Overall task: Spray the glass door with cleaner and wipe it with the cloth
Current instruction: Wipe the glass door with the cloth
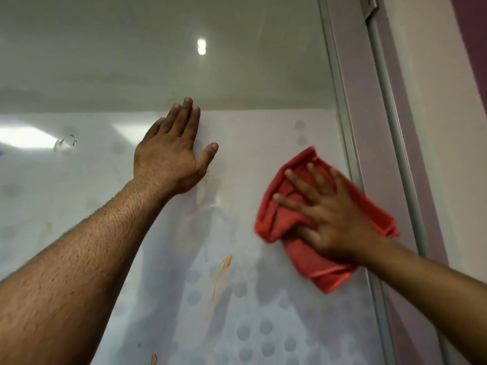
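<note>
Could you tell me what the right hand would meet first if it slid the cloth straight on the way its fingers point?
Probably the left hand: the right hand presses the red cloth flat on the glass door, fingers aimed up-left across bare glass toward that thumb.

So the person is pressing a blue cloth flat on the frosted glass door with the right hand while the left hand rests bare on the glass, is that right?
Not quite: the cloth is red, not blue. The head view shows the right hand pressing a crumpled red cloth flat on the frosted glass door with grey dots, near its grey metal frame, while the left hand rests bare on the glass.
</note>
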`<state>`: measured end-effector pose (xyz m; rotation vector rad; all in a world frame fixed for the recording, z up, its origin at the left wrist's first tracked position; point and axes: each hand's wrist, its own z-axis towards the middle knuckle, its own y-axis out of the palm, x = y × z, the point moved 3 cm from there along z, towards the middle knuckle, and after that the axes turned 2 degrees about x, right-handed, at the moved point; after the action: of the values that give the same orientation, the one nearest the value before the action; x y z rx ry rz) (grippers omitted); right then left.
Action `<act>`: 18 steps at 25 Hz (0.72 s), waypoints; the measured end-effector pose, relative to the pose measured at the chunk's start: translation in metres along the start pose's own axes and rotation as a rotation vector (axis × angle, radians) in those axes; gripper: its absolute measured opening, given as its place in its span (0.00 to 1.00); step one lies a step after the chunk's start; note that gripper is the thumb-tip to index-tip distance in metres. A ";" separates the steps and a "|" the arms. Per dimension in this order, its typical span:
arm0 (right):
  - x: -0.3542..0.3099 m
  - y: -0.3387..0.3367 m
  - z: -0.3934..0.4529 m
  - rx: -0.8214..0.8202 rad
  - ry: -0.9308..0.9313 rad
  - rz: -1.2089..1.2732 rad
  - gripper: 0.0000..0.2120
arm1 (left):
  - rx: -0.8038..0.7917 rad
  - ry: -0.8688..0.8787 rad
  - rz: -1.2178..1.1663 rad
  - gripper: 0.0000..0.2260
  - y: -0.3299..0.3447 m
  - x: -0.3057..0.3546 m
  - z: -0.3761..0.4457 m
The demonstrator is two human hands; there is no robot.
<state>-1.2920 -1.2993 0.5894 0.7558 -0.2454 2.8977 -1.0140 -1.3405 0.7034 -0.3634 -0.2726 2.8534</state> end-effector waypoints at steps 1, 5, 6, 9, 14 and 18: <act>0.018 0.001 0.009 0.027 0.111 0.013 0.31 | 0.001 0.010 0.001 0.31 -0.002 -0.003 0.000; 0.032 -0.004 0.095 0.095 0.759 0.148 0.30 | 0.022 -0.024 -0.034 0.29 -0.005 -0.018 -0.005; 0.011 -0.007 0.109 0.106 0.736 0.139 0.30 | 0.030 -0.034 -0.040 0.29 -0.005 -0.023 -0.008; -0.069 -0.005 0.082 0.119 0.249 0.088 0.30 | 0.064 -0.052 -0.045 0.28 -0.008 -0.043 -0.016; -0.019 0.000 0.089 0.213 0.149 0.141 0.29 | 0.055 -0.016 0.011 0.28 -0.011 -0.073 -0.023; -0.041 -0.014 0.185 0.250 0.581 0.156 0.31 | 0.078 0.008 0.003 0.27 -0.013 -0.092 -0.022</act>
<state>-1.1665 -1.3250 0.7304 -0.1095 0.1315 3.1697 -0.9192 -1.3500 0.7054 -0.3597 -0.1592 2.8547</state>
